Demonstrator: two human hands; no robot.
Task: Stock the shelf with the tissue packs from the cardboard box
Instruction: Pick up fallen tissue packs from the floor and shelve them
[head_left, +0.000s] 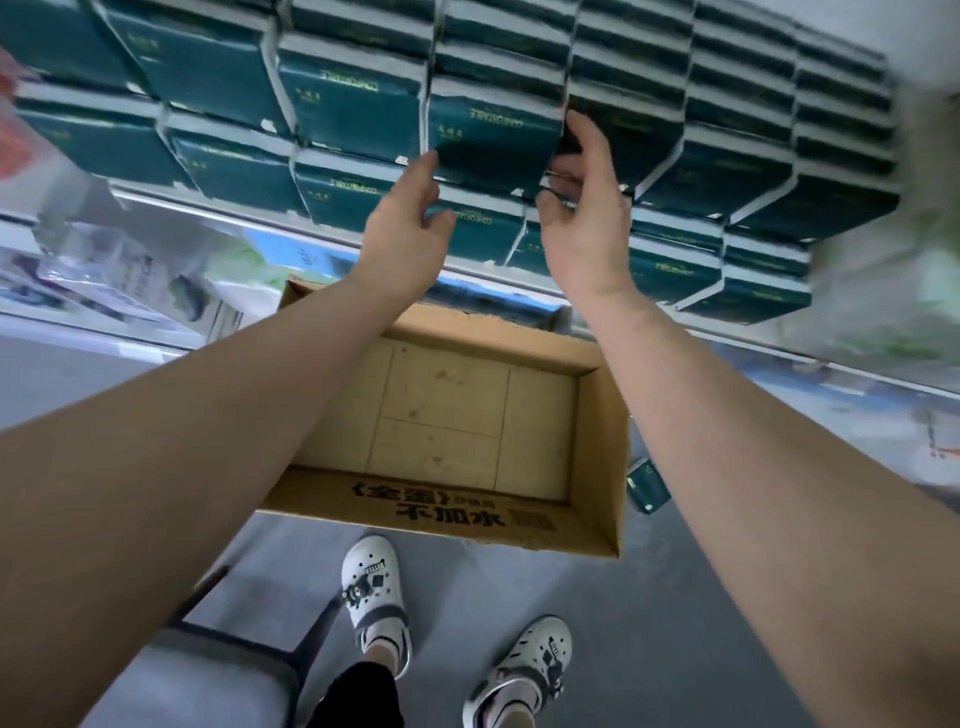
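Dark green tissue packs with white edges fill the shelf (171, 205) in stacked rows. Both hands are on one pack (493, 137) in the middle of the stack. My left hand (410, 223) touches its lower left corner with loosely extended fingers. My right hand (584, 208) grips its right edge, fingers curled behind it. Below my arms the cardboard box (602, 441) stands on the floor with a bare bottom and black print on its near flap. One more green tissue pack (645, 486) lies on the floor just right of the box.
Lower shelves (104, 312) hold plastic-wrapped goods at left and blurred goods at right. A grey stool (223, 670) stands at the lower left beside my feet in white clogs (371, 587). Grey floor surrounds the box.
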